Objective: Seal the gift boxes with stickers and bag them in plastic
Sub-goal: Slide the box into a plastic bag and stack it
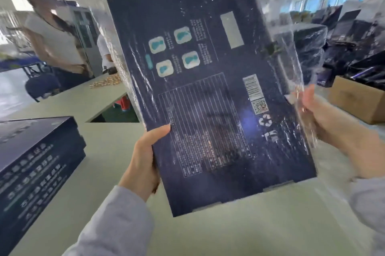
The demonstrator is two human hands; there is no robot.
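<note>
A large dark blue gift box (204, 97) is held up tilted in front of me, its printed back with barcode and small pictures facing the camera. A clear plastic bag (295, 32) wraps over most of the box and hangs loose on its right side. My left hand (143, 157) grips the box's lower left edge, thumb on the face. My right hand (325, 116) pinches the loose plastic at the box's right edge. The box's lower end sticks out of the bag.
A stack of dark blue gift boxes (35, 164) lies on the pale green table (229, 232) at the left. A cardboard carton (360, 101) and bagged dark boxes (354, 45) stand at the right. Another person (56, 32) stands at the far left beside small golden items (108, 82).
</note>
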